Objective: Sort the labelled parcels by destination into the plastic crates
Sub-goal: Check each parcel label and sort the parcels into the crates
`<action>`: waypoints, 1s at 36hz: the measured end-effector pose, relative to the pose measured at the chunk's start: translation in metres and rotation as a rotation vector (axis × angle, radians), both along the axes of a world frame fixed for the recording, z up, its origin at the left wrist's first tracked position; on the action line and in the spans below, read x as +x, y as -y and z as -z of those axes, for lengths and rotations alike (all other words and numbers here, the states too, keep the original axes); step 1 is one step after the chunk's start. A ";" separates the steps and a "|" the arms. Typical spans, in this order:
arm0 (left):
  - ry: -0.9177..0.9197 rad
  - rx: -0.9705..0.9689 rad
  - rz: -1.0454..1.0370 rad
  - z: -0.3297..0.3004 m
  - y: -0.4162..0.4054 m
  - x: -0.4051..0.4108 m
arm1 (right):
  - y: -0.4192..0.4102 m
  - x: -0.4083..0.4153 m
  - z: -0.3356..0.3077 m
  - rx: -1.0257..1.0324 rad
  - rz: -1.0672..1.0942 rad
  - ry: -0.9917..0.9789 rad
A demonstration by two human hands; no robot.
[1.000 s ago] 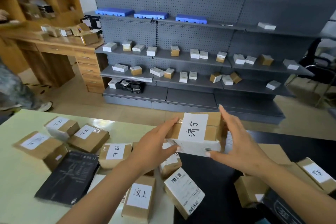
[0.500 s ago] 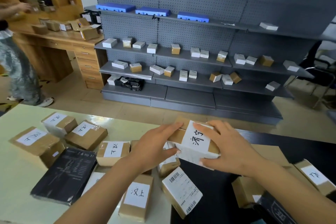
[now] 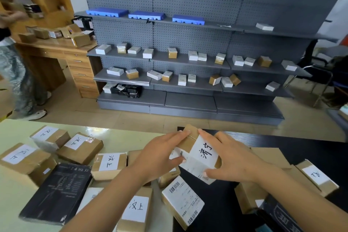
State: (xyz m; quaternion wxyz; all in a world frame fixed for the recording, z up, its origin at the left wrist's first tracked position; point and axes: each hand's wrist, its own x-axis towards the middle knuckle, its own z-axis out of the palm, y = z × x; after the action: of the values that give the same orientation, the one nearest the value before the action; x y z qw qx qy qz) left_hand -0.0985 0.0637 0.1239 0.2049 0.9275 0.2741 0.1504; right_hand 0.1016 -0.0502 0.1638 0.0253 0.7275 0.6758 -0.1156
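Observation:
I hold a small cardboard parcel with a white handwritten label between both hands, just above the table. My left hand grips its left side, index finger along the top edge and thumb underneath. My right hand grips its right side, fingers over the top and thumb at the lower corner. Several more labelled cardboard parcels lie on the pale green table to the left. Others sit on the black table to the right, among them one labelled parcel. No plastic crate is in view.
A black flat package lies at the front left and a barcode-labelled box below my hands. Grey shelving with small boxes stands beyond the table. A person stands at the wooden desk on the left.
The parcel has come down and tilted, its label now facing up and turned to the right. My right hand shifted from its side to over its top. The view moved closer.

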 end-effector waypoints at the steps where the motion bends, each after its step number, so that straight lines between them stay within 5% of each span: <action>1: 0.001 -0.010 -0.009 0.000 0.000 0.001 | 0.000 0.000 0.000 0.019 0.023 -0.025; 11: -0.029 -0.292 -0.176 0.020 0.009 0.008 | 0.002 0.002 -0.001 0.207 0.282 -0.337; 17: 0.043 -0.410 -0.177 0.017 0.017 0.015 | 0.005 0.002 0.002 0.180 0.269 -0.357; 36: 0.208 -0.264 -0.077 -0.004 0.017 0.032 | -0.001 0.002 -0.011 0.314 0.328 -0.599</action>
State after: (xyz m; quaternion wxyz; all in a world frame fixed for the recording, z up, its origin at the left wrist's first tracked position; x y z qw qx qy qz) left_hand -0.0663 0.0462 0.1280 0.3464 0.8607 0.3040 0.2162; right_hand 0.1040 -0.0494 0.1743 -0.3043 0.7549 0.5374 -0.2208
